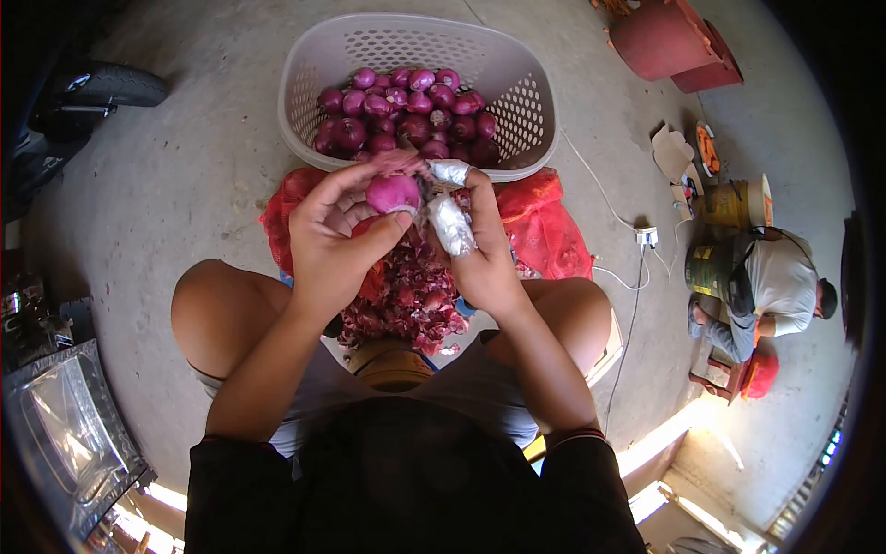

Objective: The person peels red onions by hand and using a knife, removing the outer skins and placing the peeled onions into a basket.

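Note:
My left hand [332, 235] holds a peeled purple onion [392, 193] up in front of me, fingers curled around it. My right hand [475, 245] is right beside it, its thumb and forefinger wrapped in white tape or cloth, touching the onion's side; whether it also grips a blade is hidden. Just beyond stands a white perforated basket [314, 83] with several purple onions [406, 111] in it. Below my hands, between my knees, lies a heap of purple onion skins [411, 300] on a red sack [544, 231].
Bare concrete floor lies all around. A person [766, 286] crouches at the right near a yellow bucket [734, 203]. Red containers [674, 42] stand at the top right. A white cable and plug [646, 237] run along the floor. A clear plastic box [65, 434] sits at the left.

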`<state>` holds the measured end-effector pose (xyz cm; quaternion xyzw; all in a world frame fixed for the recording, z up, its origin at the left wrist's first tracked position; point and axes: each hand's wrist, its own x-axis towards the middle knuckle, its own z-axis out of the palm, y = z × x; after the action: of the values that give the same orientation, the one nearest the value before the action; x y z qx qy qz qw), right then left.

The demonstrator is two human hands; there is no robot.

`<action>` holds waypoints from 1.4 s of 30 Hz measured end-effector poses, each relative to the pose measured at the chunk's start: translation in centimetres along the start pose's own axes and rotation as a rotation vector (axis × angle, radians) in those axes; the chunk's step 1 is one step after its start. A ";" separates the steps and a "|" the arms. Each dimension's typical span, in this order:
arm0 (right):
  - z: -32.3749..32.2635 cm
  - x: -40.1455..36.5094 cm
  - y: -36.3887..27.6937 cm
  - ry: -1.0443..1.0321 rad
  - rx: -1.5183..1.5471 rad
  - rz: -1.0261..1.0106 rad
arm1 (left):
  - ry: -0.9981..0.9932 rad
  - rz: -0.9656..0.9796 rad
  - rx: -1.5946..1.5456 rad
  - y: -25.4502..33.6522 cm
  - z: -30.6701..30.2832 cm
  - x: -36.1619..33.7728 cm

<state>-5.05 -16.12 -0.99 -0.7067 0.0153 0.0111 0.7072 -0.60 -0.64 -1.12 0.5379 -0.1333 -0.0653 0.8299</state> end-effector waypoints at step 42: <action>-5.4 -1.4 -4.6 -0.312 0.026 0.157 | -0.466 0.429 0.606 2.7 -0.5 1.1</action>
<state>-6.29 -21.53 3.67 -0.6837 -0.0393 0.1755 0.7072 0.52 0.63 1.30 0.6881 -0.4388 0.0308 0.5771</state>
